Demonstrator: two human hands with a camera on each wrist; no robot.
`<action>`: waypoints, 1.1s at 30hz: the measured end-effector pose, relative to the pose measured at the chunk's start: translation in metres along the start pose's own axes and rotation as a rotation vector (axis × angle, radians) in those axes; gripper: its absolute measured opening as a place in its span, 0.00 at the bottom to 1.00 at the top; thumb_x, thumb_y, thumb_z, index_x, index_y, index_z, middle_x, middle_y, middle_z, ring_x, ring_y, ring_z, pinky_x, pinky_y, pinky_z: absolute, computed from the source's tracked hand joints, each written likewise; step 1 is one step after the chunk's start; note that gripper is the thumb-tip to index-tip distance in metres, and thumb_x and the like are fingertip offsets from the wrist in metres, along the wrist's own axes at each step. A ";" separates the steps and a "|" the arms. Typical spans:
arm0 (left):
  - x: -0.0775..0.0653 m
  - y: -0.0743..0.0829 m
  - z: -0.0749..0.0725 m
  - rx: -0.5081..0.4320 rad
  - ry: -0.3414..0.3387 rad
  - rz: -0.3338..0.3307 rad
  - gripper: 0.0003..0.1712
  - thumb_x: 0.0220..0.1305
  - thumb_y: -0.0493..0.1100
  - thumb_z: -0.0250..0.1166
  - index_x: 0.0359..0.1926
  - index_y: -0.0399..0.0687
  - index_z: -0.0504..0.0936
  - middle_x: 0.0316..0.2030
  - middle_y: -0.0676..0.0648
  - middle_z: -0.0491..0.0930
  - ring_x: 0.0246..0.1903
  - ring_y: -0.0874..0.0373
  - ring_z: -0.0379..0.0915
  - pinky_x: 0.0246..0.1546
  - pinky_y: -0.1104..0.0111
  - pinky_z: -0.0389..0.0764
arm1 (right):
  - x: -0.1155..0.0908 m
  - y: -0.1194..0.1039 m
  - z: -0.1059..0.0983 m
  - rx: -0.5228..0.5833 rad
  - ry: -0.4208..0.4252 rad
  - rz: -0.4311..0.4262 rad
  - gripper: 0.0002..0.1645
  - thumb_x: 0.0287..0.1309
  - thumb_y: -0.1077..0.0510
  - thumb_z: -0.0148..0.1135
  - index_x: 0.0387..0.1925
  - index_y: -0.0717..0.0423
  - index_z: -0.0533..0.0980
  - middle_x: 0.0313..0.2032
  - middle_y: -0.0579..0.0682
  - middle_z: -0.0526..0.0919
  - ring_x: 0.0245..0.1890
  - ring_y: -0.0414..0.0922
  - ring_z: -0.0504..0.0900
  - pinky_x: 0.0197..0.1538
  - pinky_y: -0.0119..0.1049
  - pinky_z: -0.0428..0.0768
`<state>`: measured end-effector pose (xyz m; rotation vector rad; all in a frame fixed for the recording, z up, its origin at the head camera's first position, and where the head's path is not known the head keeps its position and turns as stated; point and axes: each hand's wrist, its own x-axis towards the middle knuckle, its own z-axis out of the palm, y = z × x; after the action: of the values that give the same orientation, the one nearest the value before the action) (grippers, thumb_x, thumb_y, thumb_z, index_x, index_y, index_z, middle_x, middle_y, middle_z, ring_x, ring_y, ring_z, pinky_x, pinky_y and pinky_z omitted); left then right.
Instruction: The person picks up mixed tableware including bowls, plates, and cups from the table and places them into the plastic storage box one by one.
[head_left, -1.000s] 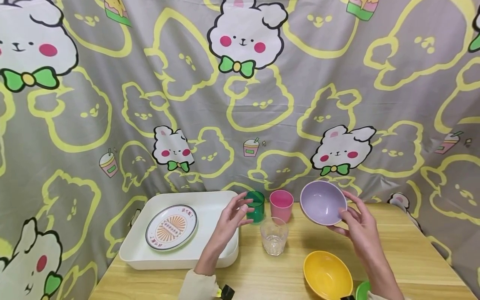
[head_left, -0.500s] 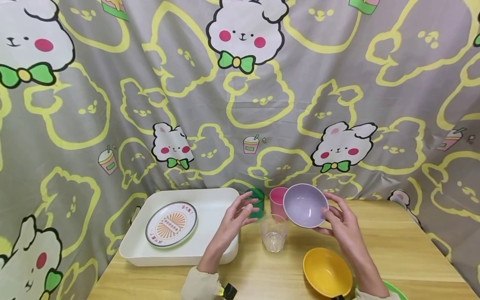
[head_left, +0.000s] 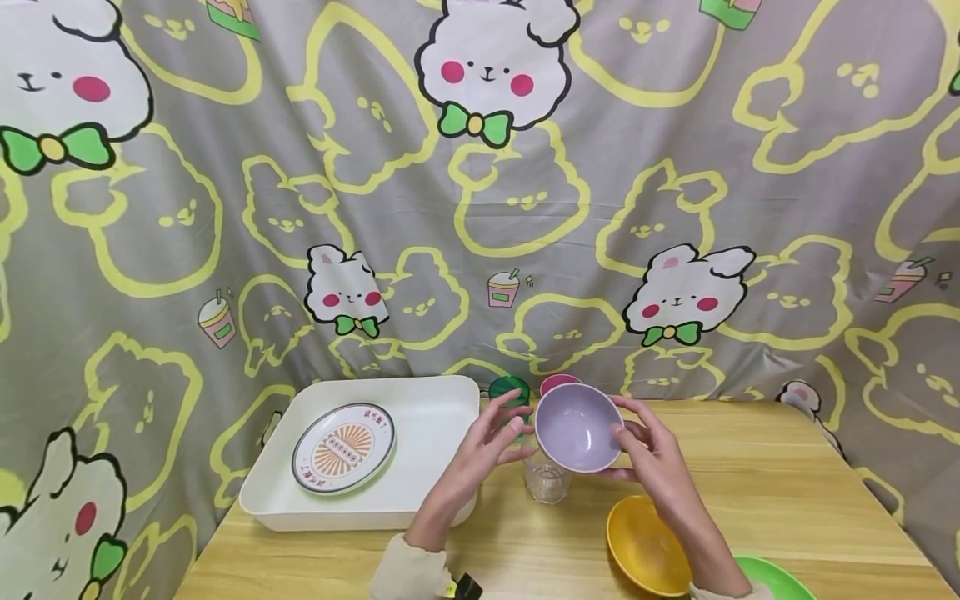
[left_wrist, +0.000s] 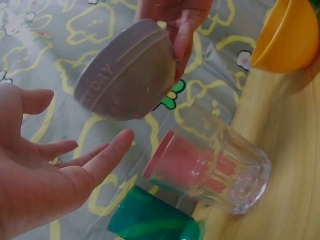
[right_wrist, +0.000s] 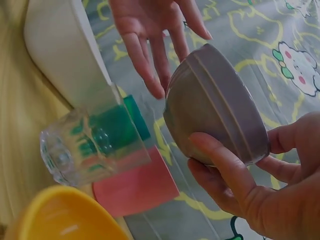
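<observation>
My right hand (head_left: 651, 450) grips a purple bowl (head_left: 577, 427) by its right side, thumb at the rim and fingers beneath, and holds it tilted above the table. Raised embossed letters show on the bowl's outer wall (left_wrist: 130, 75) in the left wrist view. Just left of the bowl is my left hand (head_left: 483, 437), fingers spread and holding nothing. Under and behind the bowl stand a clear glass (head_left: 547, 483), a green cup (head_left: 508, 390) and a pink cup (head_left: 559, 382), each partly hidden by the bowl or the left hand.
A white tray (head_left: 258, 492) with a round patterned plate (head_left: 343, 450) in it stands at the left. In front of the right forearm lie a yellow bowl (head_left: 645, 546) and a green dish (head_left: 772, 575), partly cut off. A patterned curtain (head_left: 480, 208) hangs behind the wooden table (head_left: 795, 483).
My right hand has carried the purple bowl leftward, from beside the pink cup to in front of it. My left hand has shifted slightly right, toward the bowl.
</observation>
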<state>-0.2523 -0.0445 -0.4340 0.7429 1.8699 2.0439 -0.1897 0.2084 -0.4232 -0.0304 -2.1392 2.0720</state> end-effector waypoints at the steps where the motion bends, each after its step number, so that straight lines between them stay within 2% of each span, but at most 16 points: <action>1: 0.000 0.000 0.001 -0.003 -0.001 -0.007 0.31 0.81 0.43 0.53 0.79 0.46 0.56 0.70 0.30 0.63 0.65 0.37 0.69 0.56 0.51 0.82 | 0.000 0.001 0.002 0.006 -0.008 0.001 0.24 0.76 0.64 0.52 0.70 0.55 0.68 0.60 0.71 0.75 0.45 0.52 0.84 0.36 0.50 0.89; 9: 0.000 -0.001 0.004 -0.005 0.014 -0.056 0.32 0.79 0.47 0.56 0.78 0.47 0.60 0.70 0.35 0.64 0.67 0.39 0.67 0.49 0.51 0.86 | -0.002 0.002 0.014 0.027 -0.051 0.027 0.24 0.76 0.63 0.53 0.69 0.52 0.70 0.60 0.69 0.76 0.45 0.55 0.84 0.37 0.57 0.88; 15: -0.001 0.000 0.002 -0.025 -0.020 -0.075 0.27 0.79 0.45 0.56 0.75 0.46 0.67 0.69 0.39 0.67 0.63 0.44 0.71 0.45 0.49 0.87 | -0.002 0.003 0.017 0.016 -0.055 0.037 0.24 0.76 0.63 0.53 0.69 0.51 0.70 0.59 0.69 0.76 0.44 0.56 0.84 0.36 0.56 0.88; 20: -0.003 0.001 0.002 -0.042 -0.022 -0.082 0.28 0.78 0.45 0.57 0.74 0.45 0.68 0.69 0.38 0.67 0.62 0.45 0.72 0.45 0.49 0.87 | -0.003 0.004 0.018 0.011 -0.062 0.035 0.24 0.76 0.63 0.53 0.69 0.51 0.70 0.59 0.70 0.76 0.44 0.56 0.84 0.36 0.56 0.88; 26: -0.002 0.002 0.003 -0.030 0.022 -0.100 0.26 0.76 0.41 0.59 0.72 0.44 0.71 0.66 0.37 0.69 0.59 0.44 0.74 0.42 0.50 0.88 | -0.003 0.002 0.016 0.006 -0.125 0.042 0.25 0.76 0.61 0.54 0.71 0.52 0.67 0.62 0.70 0.73 0.48 0.59 0.83 0.37 0.53 0.89; 33: -0.002 0.006 0.000 -0.009 0.062 -0.122 0.26 0.75 0.39 0.57 0.71 0.38 0.72 0.64 0.36 0.70 0.57 0.45 0.74 0.40 0.50 0.89 | -0.003 -0.002 0.010 -0.039 -0.215 0.012 0.29 0.77 0.55 0.56 0.73 0.54 0.64 0.61 0.70 0.73 0.53 0.59 0.81 0.44 0.52 0.88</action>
<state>-0.2499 -0.0461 -0.4287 0.5541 1.8889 2.0189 -0.1875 0.1980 -0.4214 0.1839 -2.3060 2.1262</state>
